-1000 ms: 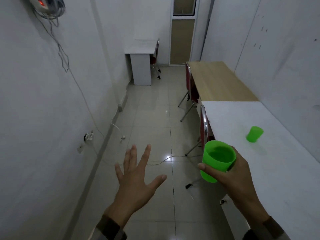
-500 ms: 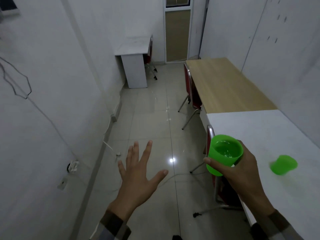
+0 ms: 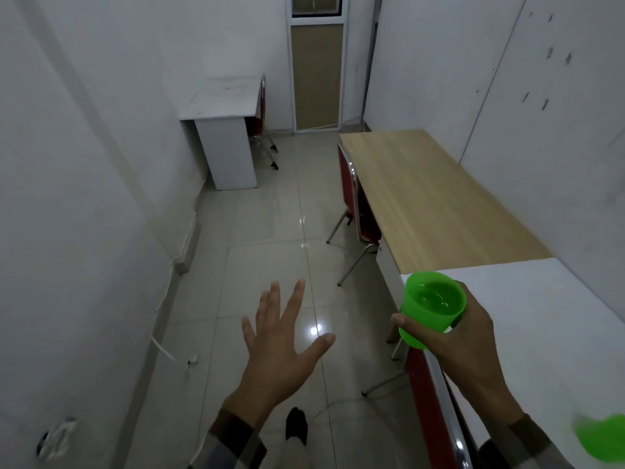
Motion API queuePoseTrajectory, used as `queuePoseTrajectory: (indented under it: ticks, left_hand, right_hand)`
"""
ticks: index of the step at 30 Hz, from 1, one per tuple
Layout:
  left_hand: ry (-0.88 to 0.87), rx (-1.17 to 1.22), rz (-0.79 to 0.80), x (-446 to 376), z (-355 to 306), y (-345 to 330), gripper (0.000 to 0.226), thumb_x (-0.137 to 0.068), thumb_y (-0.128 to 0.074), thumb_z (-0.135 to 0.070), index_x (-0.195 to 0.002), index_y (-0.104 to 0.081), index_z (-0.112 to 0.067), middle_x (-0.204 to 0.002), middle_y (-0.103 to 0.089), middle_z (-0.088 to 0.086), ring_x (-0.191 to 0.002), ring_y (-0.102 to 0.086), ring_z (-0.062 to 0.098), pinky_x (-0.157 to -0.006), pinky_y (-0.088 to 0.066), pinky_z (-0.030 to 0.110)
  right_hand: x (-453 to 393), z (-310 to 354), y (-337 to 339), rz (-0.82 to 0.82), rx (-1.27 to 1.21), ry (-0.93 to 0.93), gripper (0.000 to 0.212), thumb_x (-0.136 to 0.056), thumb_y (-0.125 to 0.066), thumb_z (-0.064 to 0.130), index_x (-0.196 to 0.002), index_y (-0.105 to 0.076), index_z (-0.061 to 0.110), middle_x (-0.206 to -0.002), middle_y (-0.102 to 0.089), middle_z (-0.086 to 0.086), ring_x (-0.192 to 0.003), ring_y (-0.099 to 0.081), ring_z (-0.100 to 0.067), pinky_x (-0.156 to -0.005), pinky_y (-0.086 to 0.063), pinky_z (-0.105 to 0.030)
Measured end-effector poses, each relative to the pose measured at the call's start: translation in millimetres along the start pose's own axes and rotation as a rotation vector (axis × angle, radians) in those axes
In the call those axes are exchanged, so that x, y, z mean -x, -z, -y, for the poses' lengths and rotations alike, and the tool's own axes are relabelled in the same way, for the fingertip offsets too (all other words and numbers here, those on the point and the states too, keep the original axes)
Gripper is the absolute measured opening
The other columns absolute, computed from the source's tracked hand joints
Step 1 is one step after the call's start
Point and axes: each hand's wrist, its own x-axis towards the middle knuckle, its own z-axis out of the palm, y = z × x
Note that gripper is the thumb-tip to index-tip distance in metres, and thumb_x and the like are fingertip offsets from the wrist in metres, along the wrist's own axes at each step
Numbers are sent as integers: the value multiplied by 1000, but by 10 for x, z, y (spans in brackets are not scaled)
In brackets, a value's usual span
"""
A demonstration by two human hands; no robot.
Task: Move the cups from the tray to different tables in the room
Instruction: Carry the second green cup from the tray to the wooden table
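The right hand (image 3: 463, 336) is wrapped around a green cup (image 3: 430, 308), thumb on the near wall and the other digits round the far side, carrying it upright above the near corner of the white counter (image 3: 541, 319). The cup appears to hold some liquid, though the glint inside is hard to read. The left hand (image 3: 280, 346) is spread flat and empty, fingers splayed over the tiled floor (image 3: 263, 265), well apart from everything. A second green cup (image 3: 602, 438) sits blurred at the lower right on the white counter, so that surface seems already served.

The step in hand looks like the carry to another surface, most likely the wooden counter (image 3: 433, 198) just beyond, or the small white desk (image 3: 220, 99) against the far left wall. Doing it well means holding the rim level while walking, with a grip firm but not squeezing, since thin plastic would likely flex and spill. The red chair (image 3: 355, 204) tucked against the wooden counter narrows the passage; the cup should pass above its backrest. A cable trails on the floor by the left wall, worth stepping clear of.
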Motion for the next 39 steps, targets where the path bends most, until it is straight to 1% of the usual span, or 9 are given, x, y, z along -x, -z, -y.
queuePoseTrajectory:
  ticks: [3,5,8,12,22,28,32,36,39]
  left_hand:
    - [-29,-7,46,-715,64,133,97,-91,-54,-75,-158,14,-59,-173,28,-10,-159,26,10,-128,18,57]
    - [-50,8,70,-1183,96,225,97,-91,-54,-76,-157,15,-60,-173,28,-11,-158,27,9,-128,18,57]
    - [-97,1,91,-1919,114,362,96,-92,-54,-77,-155,17,-62,-173,29,-12,-156,30,6,-127,20,54]
    - [-149,-38,148,-2715,115,490,95,-93,-55,-74,-154,17,-61,-173,28,-10,-157,30,7,-128,20,54]
    - [-196,-86,137,-4698,107,394,96,-91,-51,-78,-156,17,-60,-173,30,-11,-156,32,9,-125,23,55]
    - [-195,-98,146,-5881,-89,263,92,-95,-53,-72,-149,21,-64,-173,30,-11,-157,32,10,-125,23,55]
    - [-213,-85,126,-6648,-234,160,87,-97,-48,-72,-155,15,-57,-175,21,-10,-160,24,11,-128,19,57]
    - [-225,-39,126,-7321,-367,-56,84,-99,-43,-72,-161,9,-52,-177,13,-8,-162,17,11,-129,16,57]
    - [-256,-12,127,-7848,-425,-269,85,-95,-35,-78,-165,3,-48,-177,10,-8,-162,14,9,-129,16,57]
  right_hand:
    - [-499,-143,-267,-39,37,-19,66,-59,-89,66,-115,-64,44,-113,-70,26,-103,-66,4,-72,-54,-11]
    - [-828,-219,-441,-79,57,-40,67,-57,-88,71,-115,-63,48,-114,-69,27,-103,-66,6,-72,-52,-15]
    - [-1351,-338,-711,-141,78,-47,69,-55,-86,77,-115,-61,52,-113,-68,32,-102,-64,11,-67,-51,-11]
    - [-1967,-474,-973,-188,50,-88,68,-57,-88,71,-117,-62,50,-116,-68,31,-106,-64,9,-78,-50,-19]
    - [-3590,-1066,-1369,-249,63,-76,61,-60,-94,53,-112,-63,47,-112,-69,32,-102,-66,7,-79,-52,-24]
    - [-4568,-1545,-1491,-292,58,-85,61,-61,-95,52,-113,-62,50,-112,-70,29,-101,-67,5,-77,-52,-21]
    - [-5153,-1823,-1557,-313,53,-116,64,-62,-95,59,-115,-63,43,-113,-70,25,-100,-67,5,-76,-53,-11]
    - [-5604,-2077,-1623,-359,59,-170,67,-61,-96,57,-115,-64,35,-110,-71,21,-98,-69,-1,-77,-53,-13]
    - [-5909,-2253,-1681,-380,48,-209,71,-58,-93,61,-117,-64,33,-111,-72,19,-100,-69,-1,-77,-50,-7]
